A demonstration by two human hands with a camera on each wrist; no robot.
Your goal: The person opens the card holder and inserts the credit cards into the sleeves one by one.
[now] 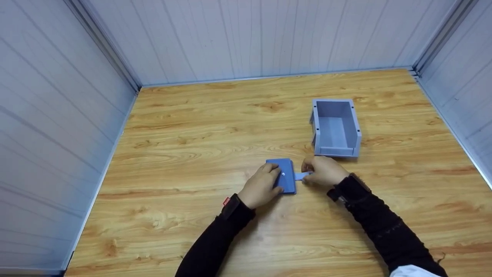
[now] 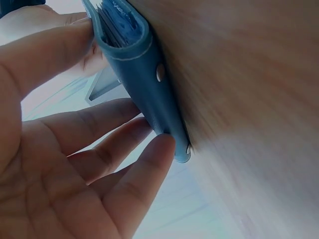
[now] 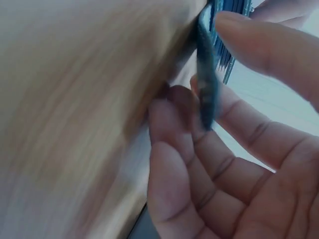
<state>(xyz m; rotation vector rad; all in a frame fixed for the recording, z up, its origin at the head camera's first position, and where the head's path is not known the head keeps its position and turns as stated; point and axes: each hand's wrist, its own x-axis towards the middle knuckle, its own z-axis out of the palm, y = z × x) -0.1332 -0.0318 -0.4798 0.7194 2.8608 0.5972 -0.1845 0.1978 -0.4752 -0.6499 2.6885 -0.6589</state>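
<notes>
A blue card holder [image 1: 286, 181] lies on the wooden table, a small snap on its cover and a short strap [image 1: 300, 176] sticking out to the right. My left hand [image 1: 261, 186] holds it from the left, fingers over the cover and thumb by the near edge. The left wrist view shows the stitched spine [image 2: 149, 84] and packed sleeves inside [image 2: 117, 25]. With my right hand [image 1: 324, 171] I grip the strap between thumb and curled fingers. Blurred in the right wrist view, the strap's end [image 3: 207, 99] hangs between thumb and fingers.
A grey plastic bin [image 1: 334, 151] with a low front stands beyond my right hand, nothing visible inside it. Pale panel walls [image 1: 238, 38] enclose the wooden table [image 1: 184, 154] at the back and both sides.
</notes>
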